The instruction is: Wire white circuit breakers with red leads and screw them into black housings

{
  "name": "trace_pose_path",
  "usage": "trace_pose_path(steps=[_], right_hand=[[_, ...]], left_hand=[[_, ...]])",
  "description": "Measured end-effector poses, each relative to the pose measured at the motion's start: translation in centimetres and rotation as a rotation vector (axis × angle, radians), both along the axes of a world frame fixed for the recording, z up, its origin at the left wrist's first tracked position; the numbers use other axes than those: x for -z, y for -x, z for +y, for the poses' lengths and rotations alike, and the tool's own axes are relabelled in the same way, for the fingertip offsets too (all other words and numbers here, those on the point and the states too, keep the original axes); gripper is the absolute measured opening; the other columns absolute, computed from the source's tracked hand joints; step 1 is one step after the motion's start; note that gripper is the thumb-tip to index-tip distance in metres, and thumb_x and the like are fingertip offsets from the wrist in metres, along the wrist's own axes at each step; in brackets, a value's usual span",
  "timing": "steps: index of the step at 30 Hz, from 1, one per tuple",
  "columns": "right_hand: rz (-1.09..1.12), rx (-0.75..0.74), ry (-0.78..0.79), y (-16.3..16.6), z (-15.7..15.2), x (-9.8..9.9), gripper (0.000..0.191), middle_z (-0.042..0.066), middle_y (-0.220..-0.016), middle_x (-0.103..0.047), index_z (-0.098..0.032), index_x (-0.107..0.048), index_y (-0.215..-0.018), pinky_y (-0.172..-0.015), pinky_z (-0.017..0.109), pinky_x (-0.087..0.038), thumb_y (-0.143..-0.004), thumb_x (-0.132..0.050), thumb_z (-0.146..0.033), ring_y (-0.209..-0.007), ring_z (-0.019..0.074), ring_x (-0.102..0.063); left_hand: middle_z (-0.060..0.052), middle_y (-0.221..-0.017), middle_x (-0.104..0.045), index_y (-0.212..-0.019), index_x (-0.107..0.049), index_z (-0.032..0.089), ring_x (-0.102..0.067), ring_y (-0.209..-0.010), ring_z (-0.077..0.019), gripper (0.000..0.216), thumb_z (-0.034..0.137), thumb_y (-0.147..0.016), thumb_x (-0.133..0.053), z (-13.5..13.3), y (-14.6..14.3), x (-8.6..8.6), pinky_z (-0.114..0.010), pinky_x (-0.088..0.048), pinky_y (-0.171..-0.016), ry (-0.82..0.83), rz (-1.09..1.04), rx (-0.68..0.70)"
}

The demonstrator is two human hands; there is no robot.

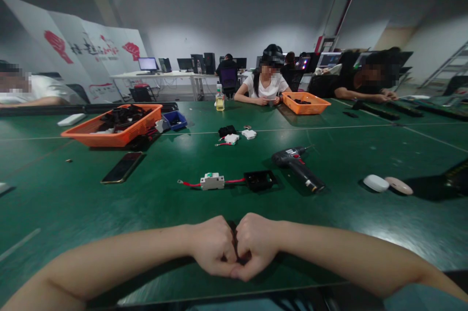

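From my remote seat I see both hands meeting above the near side of the green table [157, 208]. Left hand [214, 244] curled closed, knuckles against the right hand [260, 244], which is curled likewise; whether either grips anything, I cannot tell, as the fingers hide the dark gap between them. Just beyond them I note a white switch [212, 182], red wire [234, 181] running rightward from it to a black box [260, 181], both lying on the table. Drill [298, 165] beside the box, to its right. Phone [122, 168] farther left, near an orange basket [109, 138].
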State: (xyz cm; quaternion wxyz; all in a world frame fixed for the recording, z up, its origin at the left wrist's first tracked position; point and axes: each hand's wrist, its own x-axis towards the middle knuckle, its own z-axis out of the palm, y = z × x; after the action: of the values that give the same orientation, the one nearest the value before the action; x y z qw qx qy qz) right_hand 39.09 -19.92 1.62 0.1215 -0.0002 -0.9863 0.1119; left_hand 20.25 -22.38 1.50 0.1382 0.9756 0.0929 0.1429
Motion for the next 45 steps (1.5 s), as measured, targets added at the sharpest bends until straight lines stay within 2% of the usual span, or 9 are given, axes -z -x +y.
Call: trace_pose_path(steps=[5,13,34,45], right_hand=[[0.016,-0.002,0.028,0.03,0.11,-0.09,0.05,-0.004,-0.042,-0.057,-0.021,-0.055,-0.043,-0.042,0.026,-0.024,-0.079,-0.063,-0.055,-0.045,0.0104,-0.053],[-0.025,-0.011,0.034,0.02,0.17,0.21,0.048,-0.002,-0.047,-0.062,-0.021,-0.058,-0.046,-0.045,0.025,-0.028,-0.081,-0.061,-0.054,-0.049,0.0114,-0.058],[0.029,-0.017,0.046,-0.05,0.29,0.69,0.048,-0.003,-0.045,-0.06,-0.022,-0.059,-0.046,-0.045,0.026,-0.028,-0.082,-0.061,-0.053,-0.047,0.0111,-0.056],[-0.05,-0.009,0.022,0.02,0.17,-0.07,0.046,-0.002,-0.047,-0.063,-0.021,-0.059,-0.047,-0.045,0.025,-0.027,-0.08,-0.064,-0.052,-0.049,0.0111,-0.058]], left_hand=[[0.001,-0.047,-0.058,-0.051,-0.054,0.022,-0.056,-0.049,-0.0112,0.044,0.039,-0.09,-0.052,0.07,0.09,0.02,-0.03,-0.031,-0.047,-0.002,0.006,0.004],[0.001,-0.046,-0.058,-0.05,-0.053,0.021,-0.056,-0.048,-0.0109,0.045,0.04,-0.091,-0.051,0.03,-0.01,-0.01,-0.029,-0.03,-0.047,0.018,-0.018,0.002],[0.001,-0.046,-0.058,-0.049,-0.053,0.022,-0.055,-0.048,-0.0111,0.046,0.041,-0.091,-0.051,0.14,0.0,0.03,-0.029,-0.031,-0.047,0.013,-0.025,-0.004],[0.001,-0.046,-0.057,-0.049,-0.053,0.022,-0.054,-0.047,-0.0115,0.045,0.041,-0.09,-0.053,0.1,0.01,0.15,-0.03,-0.029,-0.046,0.007,-0.013,0.0]])
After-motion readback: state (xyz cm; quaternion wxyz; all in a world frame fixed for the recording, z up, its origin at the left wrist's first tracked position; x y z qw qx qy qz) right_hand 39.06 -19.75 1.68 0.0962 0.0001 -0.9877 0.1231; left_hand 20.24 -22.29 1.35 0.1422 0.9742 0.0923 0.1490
